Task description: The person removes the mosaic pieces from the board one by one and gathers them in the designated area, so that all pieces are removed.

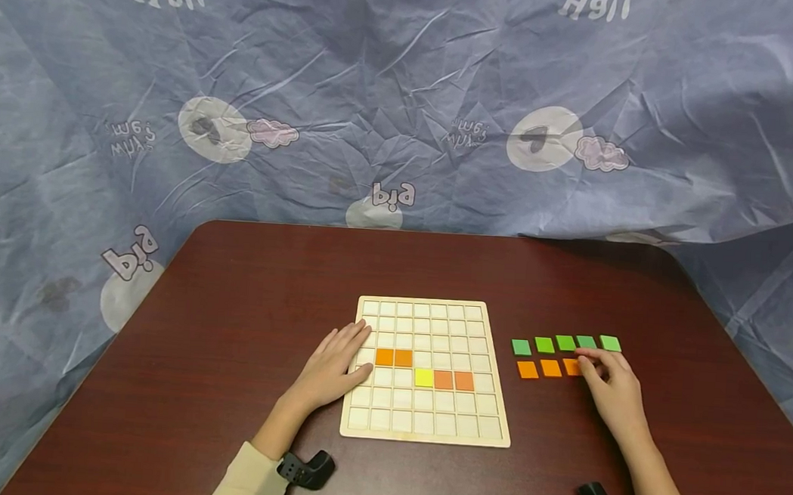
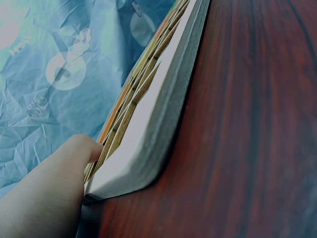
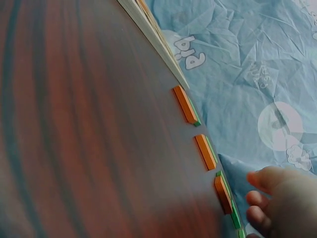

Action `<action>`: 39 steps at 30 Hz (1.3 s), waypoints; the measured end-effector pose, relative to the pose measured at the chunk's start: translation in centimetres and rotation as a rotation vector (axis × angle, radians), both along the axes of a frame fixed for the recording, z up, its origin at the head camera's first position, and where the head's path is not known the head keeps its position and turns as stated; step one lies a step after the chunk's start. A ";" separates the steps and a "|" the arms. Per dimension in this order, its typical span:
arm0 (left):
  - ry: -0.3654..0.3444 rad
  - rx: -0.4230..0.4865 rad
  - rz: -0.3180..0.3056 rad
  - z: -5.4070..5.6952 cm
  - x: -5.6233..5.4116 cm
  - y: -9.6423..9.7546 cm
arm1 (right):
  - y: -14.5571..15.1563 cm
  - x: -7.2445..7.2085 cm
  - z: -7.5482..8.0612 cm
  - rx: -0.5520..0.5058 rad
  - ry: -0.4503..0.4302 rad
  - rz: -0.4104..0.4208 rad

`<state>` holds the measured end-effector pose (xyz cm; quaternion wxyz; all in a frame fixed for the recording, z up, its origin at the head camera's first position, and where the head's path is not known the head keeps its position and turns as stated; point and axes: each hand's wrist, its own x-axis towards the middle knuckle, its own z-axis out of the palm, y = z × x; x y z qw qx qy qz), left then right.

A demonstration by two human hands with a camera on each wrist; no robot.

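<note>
The left hand (image 1: 330, 368) lies straight-fingered over the board's left rim (image 1: 348, 407); the right hand (image 1: 612, 382) bends beside orange tiles (image 1: 550, 368) on the counter (image 1: 265, 285) (pinching or not, I cannot tell). Picking up seems underway; next calls for a neat grip.

board (image 1: 423, 438): pale cream grid
board tiles (image 1: 424, 378): I see orange, yellow, salmon
loose tiles (image 1: 544, 345): greens, oranges
table (image 1: 122, 382): red-brown, dark-streaked
backdrop (image 1: 380, 72): blue-grey, white discs, pink clouds
left sleeve (image 1: 249, 481): cream
</note>
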<state>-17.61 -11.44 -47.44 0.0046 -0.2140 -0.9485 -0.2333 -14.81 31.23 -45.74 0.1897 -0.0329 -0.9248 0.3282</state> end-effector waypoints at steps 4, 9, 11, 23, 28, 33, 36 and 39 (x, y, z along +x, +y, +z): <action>-0.004 -0.007 0.003 0.0 -0.1 0.0 | -0.9 0.1 0.7 -0.015 0.013 -0.011; -0.010 -0.012 0.004 0.1 -0.1 0.0 | -2.9 -0.1 1.7 -0.021 0.031 0.026; -0.011 -0.007 0.003 0.1 0.0 0.0 | -3.9 -0.3 2.1 -0.025 0.047 0.057; -0.010 -0.008 0.010 0.0 0.0 0.1 | -11.9 -1.3 3.5 -0.060 -0.012 0.228; -0.001 -0.001 0.007 0.0 0.0 0.1 | -15.0 -1.7 3.6 -0.101 -0.066 0.287; 0.004 -0.004 0.005 0.1 0.0 0.1 | -17.4 -2.1 3.4 -0.116 -0.089 0.336; 0.004 -0.008 0.006 0.0 0.0 0.1 | -18.7 -2.2 3.1 -0.122 -0.109 0.356; 0.008 -0.011 0.014 0.0 0.1 0.1 | -19.7 -2.3 2.6 -0.126 -0.134 0.377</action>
